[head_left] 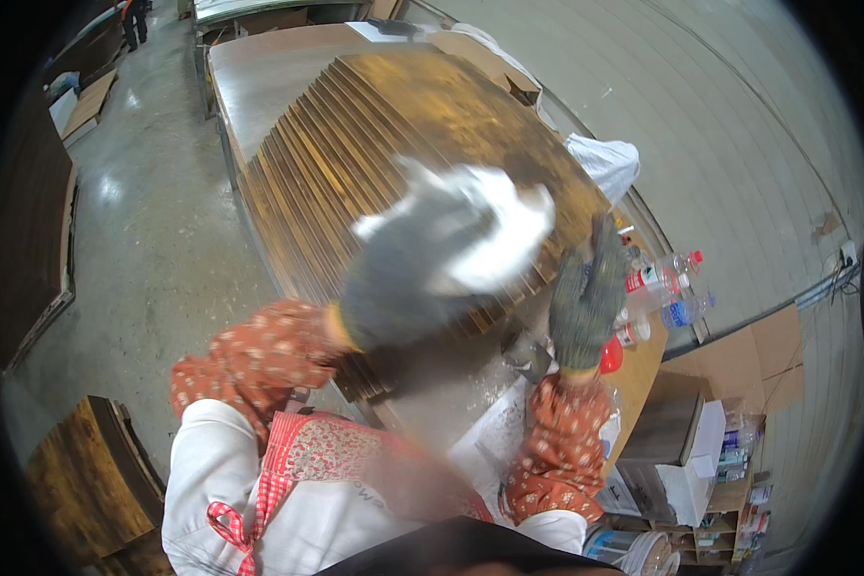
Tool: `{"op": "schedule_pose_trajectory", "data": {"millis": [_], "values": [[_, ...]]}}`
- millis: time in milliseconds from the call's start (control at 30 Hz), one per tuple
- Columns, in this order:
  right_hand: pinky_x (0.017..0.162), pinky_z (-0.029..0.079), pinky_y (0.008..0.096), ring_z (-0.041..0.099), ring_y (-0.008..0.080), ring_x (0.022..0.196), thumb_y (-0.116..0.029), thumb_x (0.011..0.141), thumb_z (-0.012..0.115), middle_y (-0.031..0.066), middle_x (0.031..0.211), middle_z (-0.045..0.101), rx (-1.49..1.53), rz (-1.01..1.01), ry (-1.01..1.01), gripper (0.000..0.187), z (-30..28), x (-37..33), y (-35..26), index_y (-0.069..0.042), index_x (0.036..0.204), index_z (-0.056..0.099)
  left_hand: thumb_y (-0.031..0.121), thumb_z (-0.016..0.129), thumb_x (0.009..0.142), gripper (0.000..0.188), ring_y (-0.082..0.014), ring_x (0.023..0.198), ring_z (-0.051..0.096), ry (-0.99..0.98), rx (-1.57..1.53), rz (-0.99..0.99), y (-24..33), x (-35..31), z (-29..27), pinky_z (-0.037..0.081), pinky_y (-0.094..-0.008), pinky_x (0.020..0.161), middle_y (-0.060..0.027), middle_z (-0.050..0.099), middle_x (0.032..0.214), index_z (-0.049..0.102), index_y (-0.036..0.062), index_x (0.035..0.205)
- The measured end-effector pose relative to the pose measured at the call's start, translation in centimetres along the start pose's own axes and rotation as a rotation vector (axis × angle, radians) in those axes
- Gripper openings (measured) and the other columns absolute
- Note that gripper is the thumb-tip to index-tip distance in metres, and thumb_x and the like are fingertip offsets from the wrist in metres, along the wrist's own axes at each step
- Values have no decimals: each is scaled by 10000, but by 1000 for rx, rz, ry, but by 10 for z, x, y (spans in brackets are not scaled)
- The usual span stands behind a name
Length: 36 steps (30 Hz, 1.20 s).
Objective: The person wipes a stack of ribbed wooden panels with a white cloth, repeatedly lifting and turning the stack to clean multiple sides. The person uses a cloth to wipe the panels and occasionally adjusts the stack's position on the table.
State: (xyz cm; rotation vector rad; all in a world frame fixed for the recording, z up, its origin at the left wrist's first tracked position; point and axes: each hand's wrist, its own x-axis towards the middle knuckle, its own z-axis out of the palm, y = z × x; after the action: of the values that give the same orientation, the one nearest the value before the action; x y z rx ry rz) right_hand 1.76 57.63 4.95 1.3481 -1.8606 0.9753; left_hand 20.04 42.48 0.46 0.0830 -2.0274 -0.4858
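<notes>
Both my hands wear dark grey work gloves, with orange flowered sleeve covers over the forearms. A crumpled white cloth (pixel 499 230) is held in my left hand (pixel 403 274), blurred by motion, over a fanned stack of brown wood-look panels (pixel 326 154). My left fingers are partly lost behind the cloth. At the right side of the work table my right hand (pixel 586 302) is open, its fingers stretched out away from me. It appears to hold nothing, and bottles stand just to its right. Whether it touches the panels' edge I cannot tell.
Several plastic bottles (pixel 664 274) and a red round object (pixel 612 355) sit along the table's right side. A white bag (pixel 605 165) hangs by the far right edge. Cardboard boxes (pixel 667 437) stand at lower right, more brown panels (pixel 91 480) at lower left. A person (pixel 134 24) stands far off.
</notes>
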Motion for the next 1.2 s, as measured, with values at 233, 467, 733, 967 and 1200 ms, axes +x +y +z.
{"op": "schedule_pose_trajectory", "data": {"millis": [233,467,733,967,1200], "values": [[1048,389,451,515,373,1222,-236,975,534,204,1292,577,-198,6,-549,385,62,50,48,-67,1318,573,303,755,796,533,-317,1167,570,30,31,-5,-66,7,30,452,-452,1012,-136,602,1265,616,108,1272],[1060,381,462,497,399,1234,-185,985,507,219,1303,558,-209,-69,-536,358,53,43,39,-42,1308,566,134,626,900,362,-204,1088,610,248,-70,-542,-271,72,-54,516,-310,929,-117,653,1098,582,61,1252],[1067,380,468,495,390,1257,-120,970,516,183,1345,552,-184,16,-588,336,52,54,23,-31,1286,588,263,680,877,421,-337,1171,575,85,65,71,-163,37,-16,416,-434,1049,-177,590,1254,598,29,1216],[1089,367,465,491,373,1274,-130,950,553,181,1347,557,-185,-32,-570,330,53,54,25,-47,1264,608,348,646,908,562,-328,1304,480,-78,80,277,-140,44,-13,353,-472,1114,-151,517,1385,497,69,1373],[1091,380,492,505,376,1271,-87,965,527,152,1366,558,-267,-362,-502,276,49,41,44,-38,1230,588,162,555,978,387,-225,1032,595,-7,90,-353,-288,83,-69,478,-345,905,-133,608,1234,511,29,1339]]}}
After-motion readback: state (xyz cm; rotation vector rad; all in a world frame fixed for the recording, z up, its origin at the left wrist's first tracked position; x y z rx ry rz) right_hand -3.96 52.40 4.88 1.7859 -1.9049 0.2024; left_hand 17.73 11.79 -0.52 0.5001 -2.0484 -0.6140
